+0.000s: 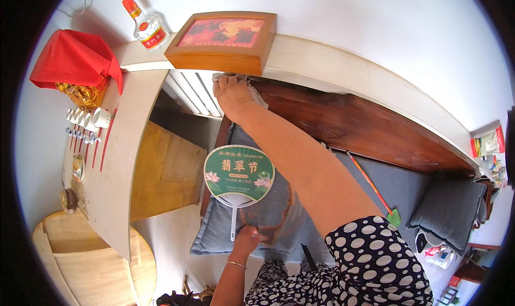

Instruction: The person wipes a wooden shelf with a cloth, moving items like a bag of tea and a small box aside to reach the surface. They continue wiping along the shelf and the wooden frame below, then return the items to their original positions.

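My right hand (234, 98) is stretched up to the pale ledge, its fingers closed over a greyish cloth (257, 94). The cloth lies against the ledge's front edge, just below a wooden-framed red picture box (219, 38), and hangs beside the dark wooden backrest (343, 118). Low down, my left hand (247, 241) with a bracelet rests by the front of the grey seat cushion (214, 236); its fingers are mostly hidden. Just beside it is the white handle of a round green hand fan (238, 174), which lies flat on the cushion.
A clear bottle (149, 30) with a red cap stands on the ledge. Red cloth (80, 59), small white cups (101, 117) and red sticks occupy the side table (126, 161). A fly swatter (393, 217) and a grey pillow (446, 212) lie on the right side of the seat.
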Action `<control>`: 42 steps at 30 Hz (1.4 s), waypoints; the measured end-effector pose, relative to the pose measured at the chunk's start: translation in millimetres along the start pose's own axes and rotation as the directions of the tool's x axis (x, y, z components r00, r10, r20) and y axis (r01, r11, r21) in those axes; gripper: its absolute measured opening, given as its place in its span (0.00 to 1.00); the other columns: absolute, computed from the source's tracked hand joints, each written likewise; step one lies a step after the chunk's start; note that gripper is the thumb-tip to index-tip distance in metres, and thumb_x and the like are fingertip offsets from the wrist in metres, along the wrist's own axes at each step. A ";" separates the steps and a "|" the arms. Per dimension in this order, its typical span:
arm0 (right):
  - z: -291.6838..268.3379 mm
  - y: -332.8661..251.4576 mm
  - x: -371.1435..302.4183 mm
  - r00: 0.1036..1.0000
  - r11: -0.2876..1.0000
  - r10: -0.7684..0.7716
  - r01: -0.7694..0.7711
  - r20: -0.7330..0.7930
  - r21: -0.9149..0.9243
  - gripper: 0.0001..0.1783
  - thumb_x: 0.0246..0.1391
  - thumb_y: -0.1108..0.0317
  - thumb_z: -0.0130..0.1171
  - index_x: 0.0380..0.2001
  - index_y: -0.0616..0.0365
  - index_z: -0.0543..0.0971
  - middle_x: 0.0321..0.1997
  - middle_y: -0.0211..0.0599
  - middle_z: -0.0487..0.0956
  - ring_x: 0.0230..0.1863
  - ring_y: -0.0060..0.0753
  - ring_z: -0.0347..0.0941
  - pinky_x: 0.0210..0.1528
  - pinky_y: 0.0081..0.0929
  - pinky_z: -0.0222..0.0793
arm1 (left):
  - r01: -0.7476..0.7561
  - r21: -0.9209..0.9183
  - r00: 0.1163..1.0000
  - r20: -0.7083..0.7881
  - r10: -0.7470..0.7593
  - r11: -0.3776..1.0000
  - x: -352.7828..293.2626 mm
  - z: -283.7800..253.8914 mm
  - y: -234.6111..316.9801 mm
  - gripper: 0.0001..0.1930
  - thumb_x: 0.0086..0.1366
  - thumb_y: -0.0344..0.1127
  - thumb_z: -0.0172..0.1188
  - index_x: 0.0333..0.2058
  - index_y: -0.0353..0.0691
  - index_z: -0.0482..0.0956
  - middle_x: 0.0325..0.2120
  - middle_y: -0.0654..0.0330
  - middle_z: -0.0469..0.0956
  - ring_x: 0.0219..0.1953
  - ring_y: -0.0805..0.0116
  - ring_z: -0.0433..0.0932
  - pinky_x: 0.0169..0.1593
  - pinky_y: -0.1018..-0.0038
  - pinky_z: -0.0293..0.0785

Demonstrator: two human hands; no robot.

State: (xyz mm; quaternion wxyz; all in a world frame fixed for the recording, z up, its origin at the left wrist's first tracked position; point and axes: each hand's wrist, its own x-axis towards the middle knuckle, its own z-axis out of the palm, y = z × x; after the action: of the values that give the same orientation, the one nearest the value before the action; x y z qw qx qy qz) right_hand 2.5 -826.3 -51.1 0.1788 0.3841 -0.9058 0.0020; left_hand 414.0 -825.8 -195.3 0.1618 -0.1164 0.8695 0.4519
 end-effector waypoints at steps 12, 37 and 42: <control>-49.8 88.1 -116.4 0.961 0.970 0.240 -0.244 0.137 0.013 0.15 0.51 0.69 0.53 0.43 0.59 0.75 0.46 0.40 0.71 0.49 0.41 0.70 0.47 0.38 0.72 | 0.015 0.042 0.999 -0.034 -0.013 0.999 2.2 5.4 -5.0 0.09 0.50 0.32 0.65 0.26 0.38 0.73 0.27 0.52 0.74 0.33 0.51 0.76 0.37 0.61 0.72; -14.7 0.8 -5.1 0.988 0.994 0.110 -0.110 0.105 -0.009 0.15 0.49 0.70 0.54 0.38 0.69 0.78 0.43 0.49 0.76 0.43 0.39 0.74 0.35 0.33 0.74 | -0.083 -0.002 0.996 0.037 0.083 0.997 0.9 -2.5 -11.5 0.15 0.50 0.36 0.67 0.30 0.37 0.70 0.32 0.50 0.71 0.38 0.47 0.73 0.40 0.58 0.70; -2.0 -12.4 30.2 0.972 0.980 0.173 -0.154 0.160 -0.129 0.18 0.49 0.69 0.53 0.42 0.69 0.78 0.45 0.55 0.76 0.42 0.43 0.76 0.36 0.37 0.74 | -0.086 -0.029 0.996 0.033 0.087 0.996 4.1 -3.6 -6.7 0.11 0.52 0.34 0.64 0.29 0.37 0.72 0.29 0.51 0.72 0.36 0.47 0.73 0.40 0.59 0.71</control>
State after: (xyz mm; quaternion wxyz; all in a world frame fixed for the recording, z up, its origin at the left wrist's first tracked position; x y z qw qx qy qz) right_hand -7.6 -855.8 -41.1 0.1220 0.2959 -0.9449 -0.0684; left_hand 411.9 -832.8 -200.0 0.1555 -0.0730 0.8645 0.4724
